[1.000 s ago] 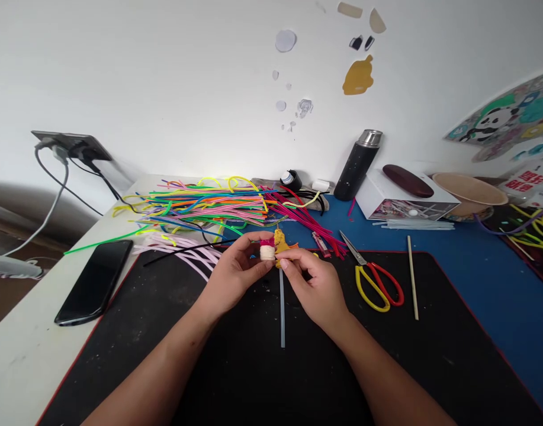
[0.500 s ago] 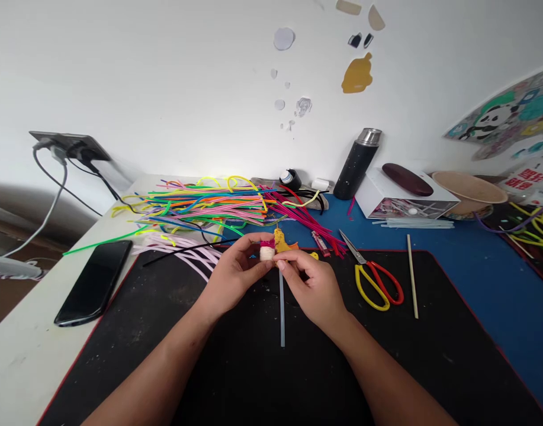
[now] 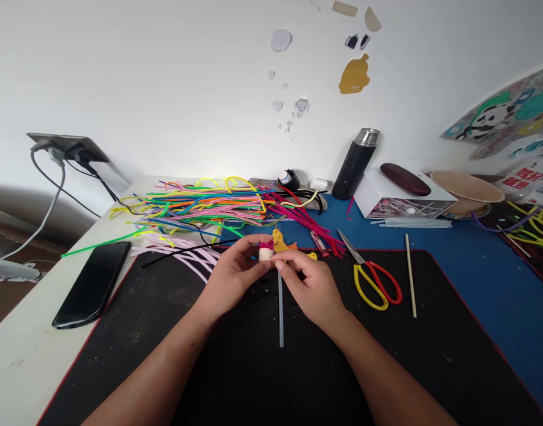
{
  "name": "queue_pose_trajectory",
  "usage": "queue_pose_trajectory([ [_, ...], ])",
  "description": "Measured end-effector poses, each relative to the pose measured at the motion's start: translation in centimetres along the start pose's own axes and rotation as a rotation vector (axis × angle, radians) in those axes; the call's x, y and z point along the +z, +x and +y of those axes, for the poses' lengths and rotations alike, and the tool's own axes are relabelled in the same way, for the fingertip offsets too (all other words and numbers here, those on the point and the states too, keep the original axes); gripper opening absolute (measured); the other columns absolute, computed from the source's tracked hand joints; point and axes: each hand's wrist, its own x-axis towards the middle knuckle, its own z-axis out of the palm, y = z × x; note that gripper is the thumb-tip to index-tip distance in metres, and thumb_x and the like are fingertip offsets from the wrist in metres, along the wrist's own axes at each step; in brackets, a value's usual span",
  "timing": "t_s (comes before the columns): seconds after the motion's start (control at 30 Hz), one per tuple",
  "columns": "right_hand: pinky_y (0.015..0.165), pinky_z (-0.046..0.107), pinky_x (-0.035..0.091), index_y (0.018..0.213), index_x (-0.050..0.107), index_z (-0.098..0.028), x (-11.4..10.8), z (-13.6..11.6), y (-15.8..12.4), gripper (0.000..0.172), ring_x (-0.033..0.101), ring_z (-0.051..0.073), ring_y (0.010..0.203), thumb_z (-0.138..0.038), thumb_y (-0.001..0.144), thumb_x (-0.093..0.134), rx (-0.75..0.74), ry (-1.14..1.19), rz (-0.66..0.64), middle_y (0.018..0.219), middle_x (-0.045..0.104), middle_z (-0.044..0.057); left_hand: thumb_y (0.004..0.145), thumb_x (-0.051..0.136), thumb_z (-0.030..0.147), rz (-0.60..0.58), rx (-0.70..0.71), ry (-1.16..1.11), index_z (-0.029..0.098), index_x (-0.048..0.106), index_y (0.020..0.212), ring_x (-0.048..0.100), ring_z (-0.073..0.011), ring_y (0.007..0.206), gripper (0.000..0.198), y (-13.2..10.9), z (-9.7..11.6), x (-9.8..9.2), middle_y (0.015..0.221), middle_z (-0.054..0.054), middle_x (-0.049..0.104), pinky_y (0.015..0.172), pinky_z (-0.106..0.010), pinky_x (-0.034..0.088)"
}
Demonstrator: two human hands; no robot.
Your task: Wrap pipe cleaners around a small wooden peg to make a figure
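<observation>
Between the thumb and fingers of my left hand is a small wrapped piece, magenta at the top and cream-white below. My right hand is closed in a pinch at the right edge of this piece; whatever lies between its fingertips is too small to make out. Just behind my hands lies a yellow glue gun with an orange part, partly hidden by my right hand. A translucent glue stick extends from under my fingers toward me over the black mat.
Scissors and a pale wooden stick lie to the right. Colourful pipe cleaners are heaped behind, near a lighter. A phone lies left; a black flask and white box stand at the wall.
The whole view has shifted very slightly. My hands keep the same hold on the wrapped piece, with no clear movement.
</observation>
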Motion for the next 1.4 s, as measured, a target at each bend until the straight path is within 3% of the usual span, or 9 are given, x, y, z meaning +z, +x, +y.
queue_pose_trajectory([
  [0.33,0.055,0.027,0.038,0.109,0.079,-0.022,0.16,0.15,-0.21,0.026,0.054,0.014,0.059,-0.036,0.103,0.058,0.016,0.019,0.017,0.076,0.07,0.001,0.083,0.087,0.031,0.021,-0.001,-0.017,0.021,0.072,0.117,0.069,-0.0226,0.107,0.039,0.02,0.15,0.05,0.114,-0.007,0.076,0.096,-0.034,0.053],
  [0.5,0.054,0.026,0.037,0.106,0.077,-0.021,0.18,0.3,-0.2,0.024,0.048,0.013,0.055,-0.036,0.102,0.059,0.028,0.023,0.077,0.066,0.06,-0.002,0.081,0.088,0.031,0.039,-0.005,-0.027,0.022,0.073,0.117,0.07,-0.0222,0.104,0.039,0.0,0.3,0.05,0.109,-0.006,0.078,0.092,-0.033,0.054],
  [0.77,0.055,0.026,0.036,0.104,0.071,-0.021,0.5,0.38,0.01,0.016,0.047,0.013,0.055,-0.032,0.097,0.063,0.057,-0.018,0.045,0.06,0.046,-0.008,0.085,0.085,0.032,0.0,0.006,0.002,0.022,0.072,0.121,0.068,-0.0239,0.111,0.04,-0.09,0.06,0.05,0.117,-0.008,0.076,0.095,-0.034,0.053],
  [1.0,0.055,0.026,0.035,0.099,0.069,-0.022,0.42,0.42,0.03,0.012,0.045,0.013,0.053,-0.031,0.096,0.062,0.049,-0.054,0.065,0.059,0.045,-0.008,0.084,0.087,0.033,-0.026,-0.011,-0.047,0.021,0.071,0.119,0.07,-0.0236,0.106,0.041,-0.09,0.06,0.23,0.109,-0.007,0.076,0.096,-0.035,0.053],
  [1.4,0.055,0.026,0.037,0.1,0.07,-0.022,0.37,0.5,0.0,0.016,0.05,0.014,0.055,-0.034,0.099,0.061,0.039,-0.088,0.066,0.062,0.053,-0.005,0.083,0.088,0.03,-0.048,-0.039,-0.081,0.021,0.071,0.123,0.068,-0.0249,0.113,0.044,-0.13,0.33,0.1,0.12,-0.009,0.075,0.101,-0.037,0.053],
])
